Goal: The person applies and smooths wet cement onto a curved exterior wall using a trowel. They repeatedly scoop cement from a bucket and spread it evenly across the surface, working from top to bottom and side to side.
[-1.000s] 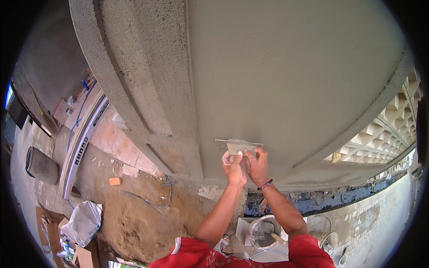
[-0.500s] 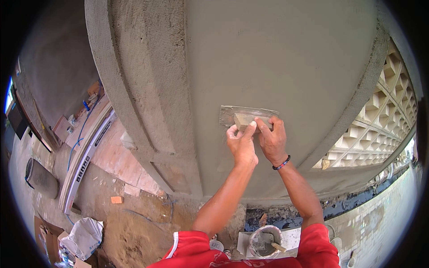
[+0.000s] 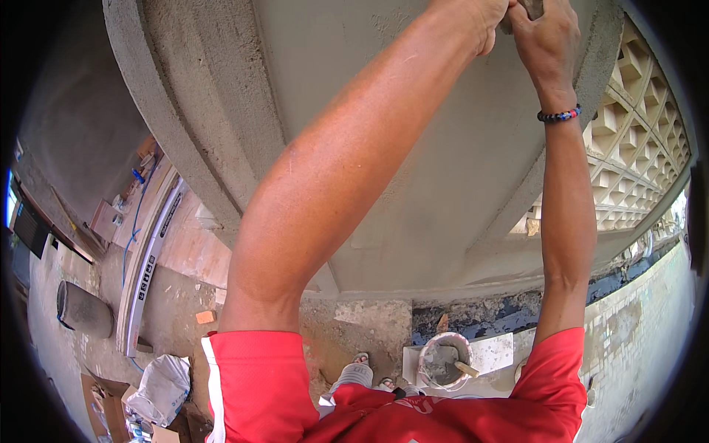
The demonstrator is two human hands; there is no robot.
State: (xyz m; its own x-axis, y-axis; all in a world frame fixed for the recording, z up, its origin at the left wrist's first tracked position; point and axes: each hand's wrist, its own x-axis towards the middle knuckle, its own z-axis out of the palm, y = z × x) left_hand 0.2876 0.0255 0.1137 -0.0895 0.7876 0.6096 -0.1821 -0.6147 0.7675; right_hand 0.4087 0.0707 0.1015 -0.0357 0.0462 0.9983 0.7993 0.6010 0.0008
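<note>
Both arms are raised to the top centre-right of the frame against the grey plastered wall (image 3: 413,148). The left hand (image 3: 491,22) is curled closed beside a dark tool (image 3: 533,7) — likely a trowel or float, though the frame edge cuts most of it off. The right hand (image 3: 548,40), a beaded bracelet (image 3: 559,115) at its wrist, has its fingers wrapped shut on the same tool. The tool sits at the very top edge, against the wall. At bottom centre — a bucket of mortar (image 3: 443,360) stands on the ground. A patterned block screen (image 3: 635,148) fills the right.
</note>
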